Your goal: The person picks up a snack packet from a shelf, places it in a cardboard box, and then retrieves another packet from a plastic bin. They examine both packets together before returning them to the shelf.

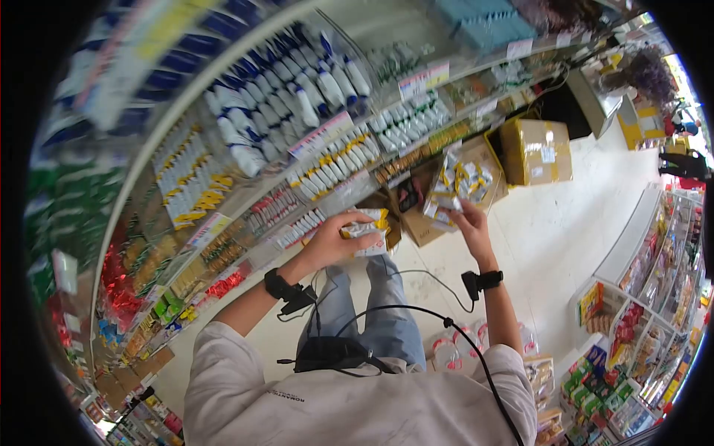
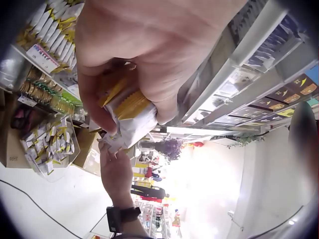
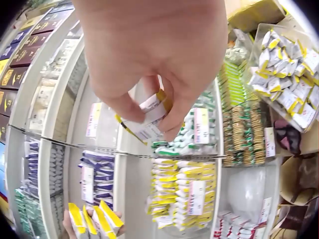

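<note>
My left hand [image 1: 336,241] grips several small white-and-yellow wrapped packets [image 1: 372,225], bunched between thumb and fingers. In the left wrist view the same packets [image 2: 133,113] sit beneath the palm. My right hand [image 1: 474,229] pinches one packet [image 3: 149,117] of the same white and yellow by its sides. A clear bin [image 3: 257,46] full of matching packets [image 3: 286,69] stands on a cardboard box near the right hand. At the lower left of the right wrist view, the left hand's packets [image 3: 94,221] show with their yellow ends up.
Tiered shelves hold rows of packets, among them yellow-and-white ones [image 3: 182,189] and green-and-white ones [image 3: 184,134], with price tags along the edges. A closed cardboard box [image 1: 535,152] stands on the floor beyond the open one [image 1: 424,230]. Cables [image 1: 439,316] hang between the arms.
</note>
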Motion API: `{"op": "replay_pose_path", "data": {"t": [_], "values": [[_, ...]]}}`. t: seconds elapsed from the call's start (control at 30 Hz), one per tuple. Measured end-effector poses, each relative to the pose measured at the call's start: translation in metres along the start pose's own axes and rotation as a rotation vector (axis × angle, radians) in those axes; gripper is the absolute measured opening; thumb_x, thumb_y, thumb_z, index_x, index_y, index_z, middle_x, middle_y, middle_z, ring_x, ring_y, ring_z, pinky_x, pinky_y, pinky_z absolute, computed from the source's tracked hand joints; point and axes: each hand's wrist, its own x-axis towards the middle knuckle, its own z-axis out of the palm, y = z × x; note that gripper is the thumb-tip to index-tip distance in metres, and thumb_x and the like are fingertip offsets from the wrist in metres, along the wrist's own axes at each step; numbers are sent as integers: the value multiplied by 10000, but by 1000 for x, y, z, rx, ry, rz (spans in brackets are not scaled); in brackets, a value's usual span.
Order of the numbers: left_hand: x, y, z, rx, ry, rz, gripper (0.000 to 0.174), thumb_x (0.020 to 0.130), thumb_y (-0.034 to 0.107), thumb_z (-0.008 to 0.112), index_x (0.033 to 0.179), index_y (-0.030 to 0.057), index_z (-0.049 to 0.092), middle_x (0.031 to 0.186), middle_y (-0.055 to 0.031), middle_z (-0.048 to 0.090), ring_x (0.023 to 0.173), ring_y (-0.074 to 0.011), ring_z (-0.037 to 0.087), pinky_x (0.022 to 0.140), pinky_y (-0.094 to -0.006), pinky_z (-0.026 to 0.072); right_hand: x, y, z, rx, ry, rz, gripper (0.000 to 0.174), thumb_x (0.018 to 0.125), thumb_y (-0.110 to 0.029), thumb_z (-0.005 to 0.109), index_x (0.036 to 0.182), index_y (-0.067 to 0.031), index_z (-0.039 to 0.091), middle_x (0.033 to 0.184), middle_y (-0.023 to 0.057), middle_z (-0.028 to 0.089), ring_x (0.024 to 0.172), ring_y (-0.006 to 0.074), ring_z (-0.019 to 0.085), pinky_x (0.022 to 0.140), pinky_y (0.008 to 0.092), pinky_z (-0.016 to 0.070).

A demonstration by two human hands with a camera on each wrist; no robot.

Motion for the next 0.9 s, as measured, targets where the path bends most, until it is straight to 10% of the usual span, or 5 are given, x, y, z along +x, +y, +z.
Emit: {"op": "replay_pose_path", "data": {"t": [0.13, 0.37, 0.6, 0.9], "values": [[-36, 49, -18, 33, 79, 10, 395, 907, 276, 766, 1147, -21, 662, 1076, -52, 680, 936, -94, 634, 808, -263, 512, -3, -78, 41, 370, -182, 19, 390, 1034, -216, 585, 1319, 50, 571, 1274, 135, 656, 1121, 167, 653, 984, 301, 497], [-108, 92, -52, -32, 152, 80, 437, 961, 292, 709, 1260, -6, 600, 1116, -49, 667, 939, -84, 654, 647, -238, 572, -7, -169, 119, -83, -403, -159, 530, 929, -58, 711, 1416, -45, 503, 1221, 46, 667, 1039, 104, 621, 884, 276, 521], [-183, 123, -83, -101, 406, 217, 458, 1004, 243, 652, 1417, 87, 527, 1376, -29, 535, 1125, -109, 596, 944, -285, 521, -18, -245, 207, -299, -622, -65, 453, 923, -67, 716, 1344, -13, 555, 1098, 56, 695, 828, 50, 646, 622, 199, 530], [-233, 111, -128, -594, 665, 329, 498, 1015, 349, 625, 1427, 117, 469, 1306, -87, 567, 1103, -154, 638, 805, -310, 589, -18, -268, 331, -234, -969, -110, 347, 936, -53, 714, 1237, -23, 546, 1193, 53, 664, 1053, 89, 617, 869, 262, 514]]}}
